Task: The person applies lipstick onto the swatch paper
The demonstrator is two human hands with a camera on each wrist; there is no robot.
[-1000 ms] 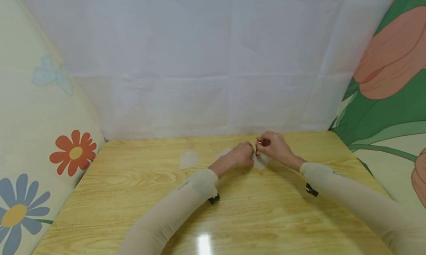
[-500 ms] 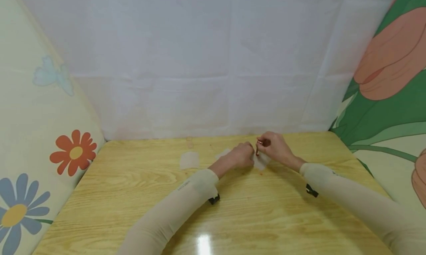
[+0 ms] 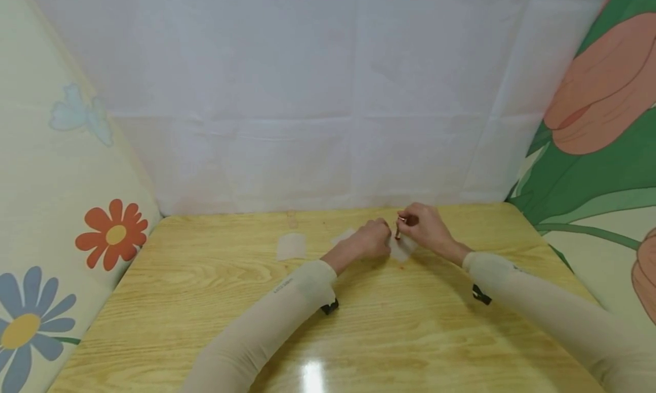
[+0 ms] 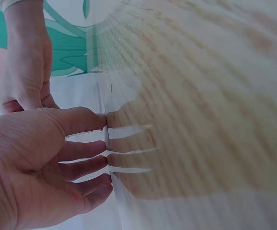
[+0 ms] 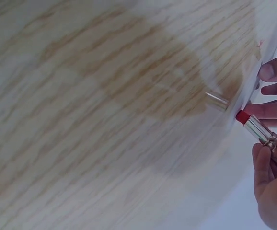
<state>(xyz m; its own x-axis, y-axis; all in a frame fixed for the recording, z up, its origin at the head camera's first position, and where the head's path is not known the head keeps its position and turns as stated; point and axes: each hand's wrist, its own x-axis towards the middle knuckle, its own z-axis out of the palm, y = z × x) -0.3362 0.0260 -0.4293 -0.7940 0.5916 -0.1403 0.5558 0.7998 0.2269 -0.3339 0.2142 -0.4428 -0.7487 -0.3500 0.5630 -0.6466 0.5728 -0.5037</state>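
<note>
My right hand (image 3: 425, 228) pinches a lipstick (image 5: 257, 127) with a silver tube and a red tip. Pointing down, the red tip meets a small whitish paper sheet (image 3: 403, 250) in the head view; in the right wrist view it is at the surface. Just left of it, my left hand (image 3: 370, 240) rests its fingertips on the surface at the sheet's left edge. The left wrist view shows those fingers (image 4: 83, 150) spread slightly and fairly straight, thumb down as well. Part of the sheet is hidden by both hands.
Another pale square sheet (image 3: 291, 246) lies farther left on the wooden table (image 3: 389, 324). A third sheet (image 3: 343, 236) shows partly behind the left wrist. A faint pinkish outlined thing (image 3: 291, 217) lies near the back edge, where a white cloth (image 3: 277, 97) hangs.
The right hand and lipstick have shifted very slightly to the right. The left hand has kept its place.
</note>
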